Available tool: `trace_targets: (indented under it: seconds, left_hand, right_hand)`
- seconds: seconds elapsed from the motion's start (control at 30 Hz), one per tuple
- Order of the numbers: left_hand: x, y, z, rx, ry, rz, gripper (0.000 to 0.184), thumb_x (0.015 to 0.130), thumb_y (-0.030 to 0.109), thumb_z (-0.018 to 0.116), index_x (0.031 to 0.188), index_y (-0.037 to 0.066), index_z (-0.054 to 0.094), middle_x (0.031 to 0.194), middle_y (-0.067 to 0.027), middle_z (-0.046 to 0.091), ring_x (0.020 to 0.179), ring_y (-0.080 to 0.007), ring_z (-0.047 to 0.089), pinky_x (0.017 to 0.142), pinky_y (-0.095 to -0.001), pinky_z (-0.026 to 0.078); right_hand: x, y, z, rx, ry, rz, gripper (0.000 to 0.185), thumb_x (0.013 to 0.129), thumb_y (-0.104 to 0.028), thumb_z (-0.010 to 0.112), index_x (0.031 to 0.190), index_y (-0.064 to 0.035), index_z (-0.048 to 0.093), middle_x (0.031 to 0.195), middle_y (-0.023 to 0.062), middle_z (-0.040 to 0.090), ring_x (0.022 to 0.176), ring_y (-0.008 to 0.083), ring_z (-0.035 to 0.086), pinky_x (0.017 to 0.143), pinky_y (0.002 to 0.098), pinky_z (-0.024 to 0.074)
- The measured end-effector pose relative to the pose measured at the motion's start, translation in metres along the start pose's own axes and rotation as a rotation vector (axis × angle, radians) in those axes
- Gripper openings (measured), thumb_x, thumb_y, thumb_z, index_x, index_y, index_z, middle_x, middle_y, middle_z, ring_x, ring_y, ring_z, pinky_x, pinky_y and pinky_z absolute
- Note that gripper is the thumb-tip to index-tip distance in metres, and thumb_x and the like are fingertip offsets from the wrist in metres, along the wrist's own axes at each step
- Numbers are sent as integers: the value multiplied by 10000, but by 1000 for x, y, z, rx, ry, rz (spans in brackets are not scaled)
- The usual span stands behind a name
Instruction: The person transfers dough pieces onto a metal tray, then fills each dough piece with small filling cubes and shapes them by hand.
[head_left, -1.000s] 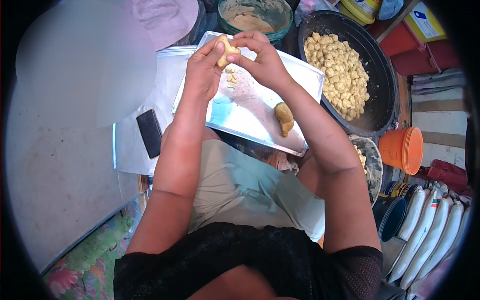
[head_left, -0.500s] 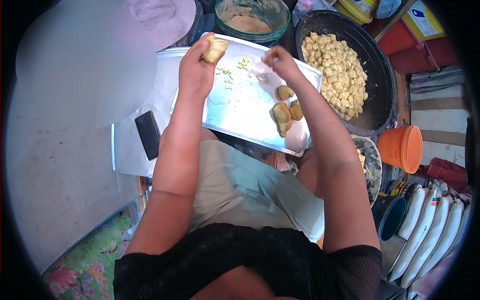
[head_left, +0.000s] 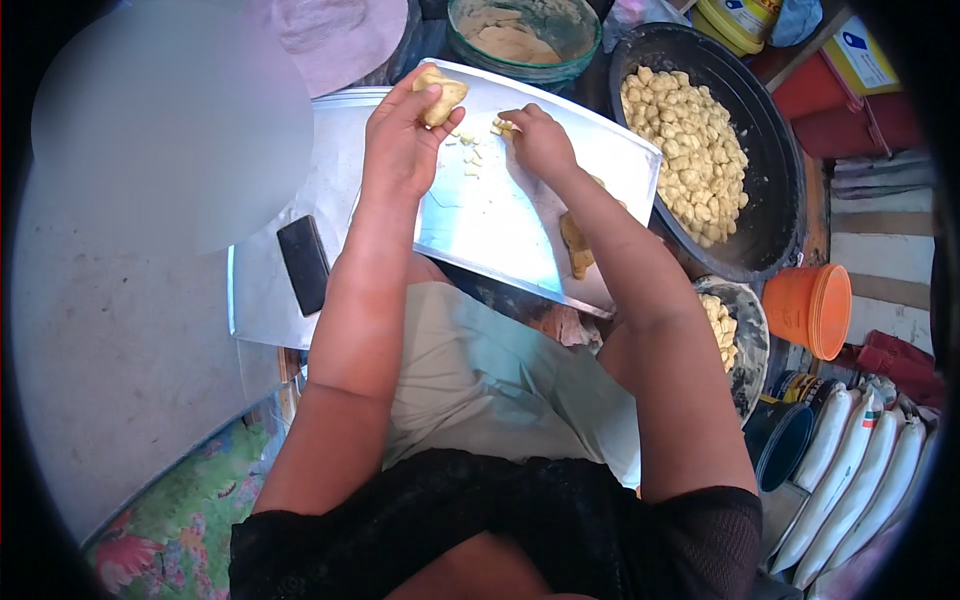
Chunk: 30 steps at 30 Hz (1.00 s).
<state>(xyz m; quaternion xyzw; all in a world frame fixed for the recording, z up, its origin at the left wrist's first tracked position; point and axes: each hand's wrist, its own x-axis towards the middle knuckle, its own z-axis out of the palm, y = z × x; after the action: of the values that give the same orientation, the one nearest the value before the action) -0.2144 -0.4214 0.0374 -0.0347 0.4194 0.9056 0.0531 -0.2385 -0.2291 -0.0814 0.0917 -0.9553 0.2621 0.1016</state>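
My left hand [head_left: 398, 145] grips a lump of pale yellow dough [head_left: 446, 98], raised over the far left part of a metal tray [head_left: 480, 225]. My right hand [head_left: 545, 145] is down at the tray, its fingertips pinched at small pale yellow cubes [head_left: 501, 127]. More small cubes [head_left: 470, 155] lie scattered between the two hands. Under my right forearm, browner dough pieces [head_left: 577, 248] rest on the tray, partly hidden by the arm.
A black basin [head_left: 778, 215] full of dough balls stands right of the tray. Beyond the tray is a green-rimmed tub [head_left: 530, 72] of brownish powder. A phone [head_left: 303, 265] lies at the left. An orange bucket [head_left: 806, 310] and a bowl of dough pieces [head_left: 752, 345] are at the right.
My right hand has come down and left onto the small cubes. My left hand has turned the dough lump slightly. The right forearm now covers more of the browner pieces.
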Motion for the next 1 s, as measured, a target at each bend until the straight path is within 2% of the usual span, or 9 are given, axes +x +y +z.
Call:
trace_targets:
  seconds: [0.23, 0.33, 0.37, 0.47, 0.5, 0.7, 0.83, 0.93, 1.0]
  left_hand:
    - [2, 3, -5, 51, 3, 18, 344, 876, 47, 580, 1206, -29, 522, 1073, -123, 578, 959, -203, 586, 792, -318, 523]
    - [3, 4, -4, 55, -2, 27, 335, 874, 42, 585, 1197, -23, 531, 1065, -118, 583, 951, -198, 590, 787, -309, 523]
    - [3, 3, -5, 57, -1, 25, 333, 873, 42, 588, 1195, -20, 534, 1062, -116, 585, 947, -195, 591, 784, -306, 524]
    - [3, 2, -4, 60, -1, 20, 328, 870, 40, 595, 1190, -13, 543, 1053, -109, 590, 937, -186, 594, 777, -299, 526]
    - [3, 2, -4, 61, 0, 18, 327, 869, 38, 596, 1188, -11, 545, 1050, -108, 592, 934, -183, 596, 775, -297, 526]
    - [1, 1, -3, 75, 3, 14, 313, 869, 35, 595, 1177, -8, 556, 1040, -106, 596, 925, -175, 598, 766, -285, 528]
    - [0, 0, 1, 84, 15, 12, 304, 869, 33, 592, 1170, -5, 563, 1033, -107, 600, 921, -180, 599, 765, -285, 528]
    - [2, -2, -2, 91, 3, 9, 303, 869, 33, 593, 1169, -1, 566, 1027, -104, 603, 921, -186, 600, 763, -286, 528]
    - [3, -1, -2, 93, 1, 8, 302, 870, 34, 592, 1169, 1, 567, 1024, -104, 603, 919, -187, 599, 759, -286, 528]
  right_hand:
    - [8, 3, 3, -10, -116, 80, 140, 748, -136, 658, 884, -102, 658, 925, 93, 593, 912, 265, 592, 793, 385, 469]
    - [12, 26, 3, 180, -182, 111, 167, 708, -145, 689, 859, -93, 640, 867, 87, 614, 833, 263, 610, 748, 368, 477]
    - [11, 33, 2, 334, -220, 201, 130, 709, -120, 672, 826, -82, 627, 791, 86, 630, 734, 238, 620, 695, 332, 484]
    - [11, 55, 2, 550, -159, 278, 77, 710, -84, 660, 775, -71, 621, 750, 89, 635, 685, 208, 620, 666, 297, 485]
    - [12, 58, -1, 501, -172, 283, 98, 734, -57, 628, 827, -69, 656, 730, 83, 621, 687, 182, 611, 670, 281, 480]
    - [15, 57, -13, 138, -137, 213, 298, 794, -58, 550, 1062, -112, 671, 964, 135, 629, 884, 273, 624, 806, 339, 482]
    - [20, 42, -1, 145, -35, 19, 309, 832, -76, 524, 1096, -155, 664, 1148, 112, 578, 1029, 283, 565, 885, 368, 438]
    - [17, 22, 7, -139, 5, -136, 319, 841, -89, 512, 1107, -181, 662, 1158, 91, 577, 1045, 248, 551, 904, 374, 404]
    - [16, 14, 7, -168, -88, -83, 301, 830, -90, 515, 1070, -179, 672, 1154, 80, 590, 1052, 224, 543, 915, 371, 378]
